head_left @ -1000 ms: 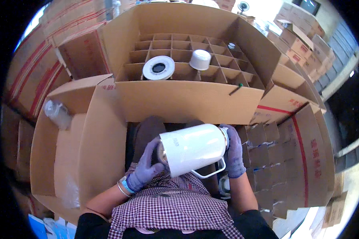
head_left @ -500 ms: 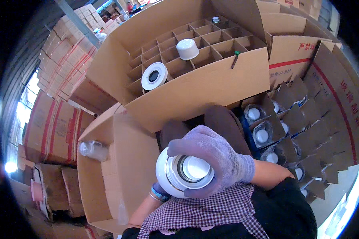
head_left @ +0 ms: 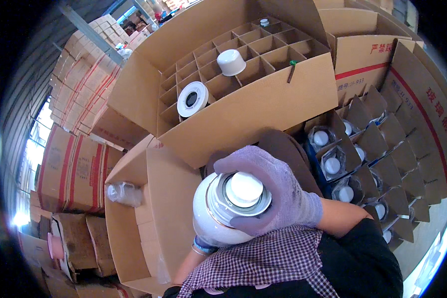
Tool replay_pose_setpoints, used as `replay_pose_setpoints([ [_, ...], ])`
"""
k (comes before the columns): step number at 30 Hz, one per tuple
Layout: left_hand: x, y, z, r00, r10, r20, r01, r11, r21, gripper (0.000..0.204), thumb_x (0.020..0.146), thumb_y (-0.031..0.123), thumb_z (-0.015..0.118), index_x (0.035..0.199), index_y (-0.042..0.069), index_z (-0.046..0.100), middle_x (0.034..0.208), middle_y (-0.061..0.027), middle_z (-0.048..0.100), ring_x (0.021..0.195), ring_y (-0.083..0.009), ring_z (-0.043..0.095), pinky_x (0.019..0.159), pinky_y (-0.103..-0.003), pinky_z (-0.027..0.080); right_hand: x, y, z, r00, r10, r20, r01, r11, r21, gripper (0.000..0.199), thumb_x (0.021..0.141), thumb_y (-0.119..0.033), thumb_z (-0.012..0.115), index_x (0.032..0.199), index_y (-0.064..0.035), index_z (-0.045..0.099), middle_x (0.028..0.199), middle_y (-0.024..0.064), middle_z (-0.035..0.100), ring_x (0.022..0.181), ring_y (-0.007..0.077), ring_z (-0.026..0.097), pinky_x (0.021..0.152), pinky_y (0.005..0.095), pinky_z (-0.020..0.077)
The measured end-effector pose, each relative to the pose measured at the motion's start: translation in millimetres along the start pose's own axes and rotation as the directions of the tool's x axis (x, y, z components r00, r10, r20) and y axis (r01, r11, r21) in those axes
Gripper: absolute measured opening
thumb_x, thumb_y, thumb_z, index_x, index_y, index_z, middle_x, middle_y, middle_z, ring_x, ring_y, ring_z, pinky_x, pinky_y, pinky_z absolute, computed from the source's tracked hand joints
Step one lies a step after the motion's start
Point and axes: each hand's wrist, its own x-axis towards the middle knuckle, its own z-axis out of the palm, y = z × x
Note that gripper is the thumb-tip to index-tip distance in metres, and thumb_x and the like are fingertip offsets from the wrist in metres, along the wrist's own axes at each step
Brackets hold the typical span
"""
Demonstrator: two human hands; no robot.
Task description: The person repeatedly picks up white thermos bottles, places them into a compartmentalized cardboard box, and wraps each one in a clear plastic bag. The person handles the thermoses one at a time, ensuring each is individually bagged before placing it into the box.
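Note:
In my lap I have a white thermos flask (head_left: 211, 211), tilted, with its mouth toward me. A white stopper (head_left: 245, 189) sits in the mouth, inside a silver-rimmed collar (head_left: 222, 191). My right hand (head_left: 278, 186), in a grey-purple knit glove, is closed around the neck, thumb on the far side and fingers on the near side. My left hand (head_left: 203, 242) is gloved too, low against the flask's lower side; the flask hides its fingers.
Ahead, a divided carton (head_left: 253, 107) holds a white cup-like lid (head_left: 231, 62) and a white ring-topped part (head_left: 192, 99). An open carton (head_left: 134, 238) at left contains a clear plastic-wrapped item (head_left: 124, 193). At right, cardboard dividers (head_left: 365, 124) surround several wrapped white-capped pieces (head_left: 333, 166).
The flask stands more upright, showing more of its body, and its stopper sits higher above the collar. My right hand has shifted slightly around the neck. The view has turned a little.

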Motion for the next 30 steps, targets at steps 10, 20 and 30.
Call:
replay_pose_setpoints([
  [10, -6.0, 5.5, -5.7, 0.998, 0.035, -0.055, -0.032, 0.997, 0.064, 0.065, 0.087, 0.024, 0.075, 0.143, 0.005, 0.048, 0.138, -0.0166, 0.058, 0.126, -0.0301, 0.057, 0.107, -0.039, 0.045, 15.8, -5.5, 0.1, 0.976, -0.210, 0.052, 0.193, 0.955, 0.224, 0.069, 0.059, -0.039, 0.087, 0.115, -0.0031, 0.067, 0.115, 0.0147, 0.066, 0.101, 0.0312, 0.065, 0.093, 0.0426, 0.0510],
  [20, 24.5, 138.0, 29.5, 0.970, 0.209, 0.120, -0.202, 0.429, 0.880, 0.055, 0.080, 0.025, 0.078, 0.128, 0.004, 0.061, 0.118, -0.0191, 0.069, 0.110, -0.0350, 0.067, 0.096, -0.040, 0.053, -33.2, 85.4, -3.7, 0.770, 0.600, -0.218, -0.231, 0.581, 0.781, 0.052, 0.098, -0.036, 0.048, 0.138, -0.0028, 0.049, 0.134, 0.0175, 0.060, 0.123, 0.0299, 0.059, 0.105, 0.0443, 0.0470],
  [30, 61.6, 71.3, 65.6, 0.949, 0.081, 0.306, -0.290, -0.167, 0.942, 0.024, 0.077, 0.020, 0.075, 0.098, 0.008, 0.078, 0.095, -0.0122, 0.071, 0.091, -0.0297, 0.070, 0.082, -0.040, 0.055, -122.1, 195.4, 6.3, 0.768, 0.636, -0.078, -0.305, 0.470, 0.828, 0.062, 0.102, -0.048, 0.033, 0.147, -0.0060, 0.043, 0.149, 0.0148, 0.048, 0.137, 0.0344, 0.045, 0.117, 0.0503, 0.0328],
])
